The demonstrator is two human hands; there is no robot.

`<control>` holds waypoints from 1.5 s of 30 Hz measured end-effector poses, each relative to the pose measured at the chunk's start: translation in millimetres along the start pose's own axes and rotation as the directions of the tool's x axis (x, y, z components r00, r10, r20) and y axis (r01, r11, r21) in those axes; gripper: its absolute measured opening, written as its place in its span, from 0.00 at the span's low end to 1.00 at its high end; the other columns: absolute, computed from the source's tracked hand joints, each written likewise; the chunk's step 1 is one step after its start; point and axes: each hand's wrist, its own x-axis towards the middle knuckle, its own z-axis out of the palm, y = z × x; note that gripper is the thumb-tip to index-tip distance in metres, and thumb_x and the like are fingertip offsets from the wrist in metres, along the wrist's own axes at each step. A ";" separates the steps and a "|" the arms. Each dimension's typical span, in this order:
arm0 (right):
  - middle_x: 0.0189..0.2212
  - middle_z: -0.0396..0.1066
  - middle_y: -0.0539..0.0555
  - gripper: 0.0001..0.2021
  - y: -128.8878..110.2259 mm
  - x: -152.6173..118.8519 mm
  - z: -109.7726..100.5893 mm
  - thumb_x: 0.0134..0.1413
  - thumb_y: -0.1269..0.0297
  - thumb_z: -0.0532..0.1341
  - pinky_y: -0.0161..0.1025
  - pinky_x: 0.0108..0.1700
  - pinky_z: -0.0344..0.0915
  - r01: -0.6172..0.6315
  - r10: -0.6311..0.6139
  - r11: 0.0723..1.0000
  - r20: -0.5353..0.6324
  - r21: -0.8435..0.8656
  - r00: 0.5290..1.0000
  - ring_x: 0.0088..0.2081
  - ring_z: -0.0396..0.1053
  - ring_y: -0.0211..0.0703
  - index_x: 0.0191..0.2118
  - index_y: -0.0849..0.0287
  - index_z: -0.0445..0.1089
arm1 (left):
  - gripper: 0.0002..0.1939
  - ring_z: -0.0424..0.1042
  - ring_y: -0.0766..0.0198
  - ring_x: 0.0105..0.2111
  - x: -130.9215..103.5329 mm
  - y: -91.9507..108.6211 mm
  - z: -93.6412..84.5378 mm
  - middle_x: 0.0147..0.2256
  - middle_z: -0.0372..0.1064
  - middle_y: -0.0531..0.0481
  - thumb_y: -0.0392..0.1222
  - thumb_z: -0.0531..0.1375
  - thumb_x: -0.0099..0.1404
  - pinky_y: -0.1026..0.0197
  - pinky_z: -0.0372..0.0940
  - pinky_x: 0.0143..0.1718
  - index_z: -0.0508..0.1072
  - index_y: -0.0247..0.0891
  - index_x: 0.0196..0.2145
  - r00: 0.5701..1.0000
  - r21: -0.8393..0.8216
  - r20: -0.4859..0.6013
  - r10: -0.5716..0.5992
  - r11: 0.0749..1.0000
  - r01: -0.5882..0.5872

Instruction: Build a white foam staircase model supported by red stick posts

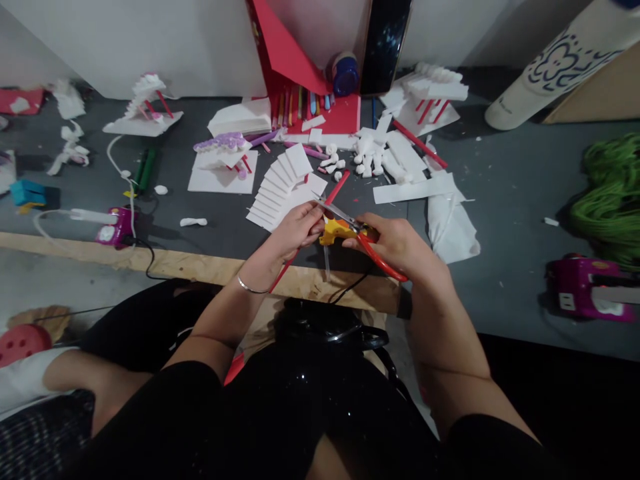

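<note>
My left hand (299, 230) is closed around a thin red stick (337, 188), which runs from the table side back toward my lap. In my right hand (395, 240) is a pair of scissors (377, 257) with orange-red handles. Their blades point left and cross the stick just above my left fingertips; whether they touch it I cannot tell. A yellow object (335, 230) with a clear rod (327, 261) below it shows between my hands, partly hidden. Just beyond my left hand lies a fan of white stepped pieces (280, 187) on a white card.
Small white models on red legs stand at the back, one (435, 93) to the right. White scraps (413, 189), another red stick (420, 143), a phone (385, 47), a bottle (545, 70), green cord (607, 193) and purple devices (580, 287) surround the work area. Another person's arm (95, 383) is at left.
</note>
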 end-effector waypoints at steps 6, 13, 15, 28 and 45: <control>0.27 0.75 0.55 0.35 -1.7 1.3 -1.1 0.60 0.25 0.57 0.39 0.32 0.59 0.017 -0.017 1.000 -0.005 -0.021 1.000 0.27 0.67 0.43 0.44 0.56 0.78 | 0.16 0.47 0.80 0.11 0.3 -0.1 -0.4 0.19 0.56 0.63 0.34 0.48 0.82 0.72 0.40 0.16 0.64 0.39 0.33 1.000 -0.009 -0.001 -0.003 1.000 0.003; 0.27 0.76 0.54 0.32 -1.8 1.2 -0.2 0.61 0.28 0.59 0.38 0.32 0.58 0.025 -0.025 1.000 -0.018 -0.018 1.000 0.27 0.67 0.42 0.43 0.56 0.78 | 0.16 0.47 0.80 0.12 2.3 -2.4 -2.0 0.20 0.56 0.64 0.35 0.49 0.82 0.73 0.41 0.16 0.63 0.39 0.33 1.000 -0.004 0.020 0.015 1.000 -0.015; 0.28 0.76 0.54 0.33 -1.6 1.4 0.5 0.60 0.27 0.59 0.38 0.32 0.58 0.021 -0.021 1.000 -0.020 -0.012 1.000 0.27 0.67 0.43 0.43 0.56 0.77 | 0.16 0.46 0.80 0.12 2.8 -2.2 -2.2 0.19 0.55 0.64 0.35 0.49 0.82 0.73 0.41 0.16 0.63 0.39 0.33 1.000 -0.003 0.016 0.019 1.000 -0.019; 0.28 0.77 0.55 0.30 -0.7 2.4 2.3 0.63 0.31 0.59 0.39 0.32 0.59 0.035 -0.036 0.999 -0.028 -0.037 0.999 0.28 0.69 0.44 0.46 0.55 0.78 | 0.16 0.47 0.80 0.11 -1.3 2.1 -1.5 0.19 0.55 0.64 0.35 0.49 0.82 0.75 0.42 0.16 0.61 0.39 0.33 1.000 0.018 0.012 0.006 1.000 -0.006; 0.42 0.80 0.62 0.32 3.9 4.8 9.9 0.62 0.31 0.61 0.41 0.39 0.65 0.061 -0.066 0.993 -0.039 -0.106 0.997 0.40 0.78 0.53 0.53 0.56 0.73 | 0.16 0.46 0.79 0.11 -3.9 8.8 -3.6 0.18 0.54 0.64 0.32 0.48 0.81 0.74 0.41 0.15 0.63 0.39 0.33 1.000 0.028 -0.008 0.022 0.999 -0.022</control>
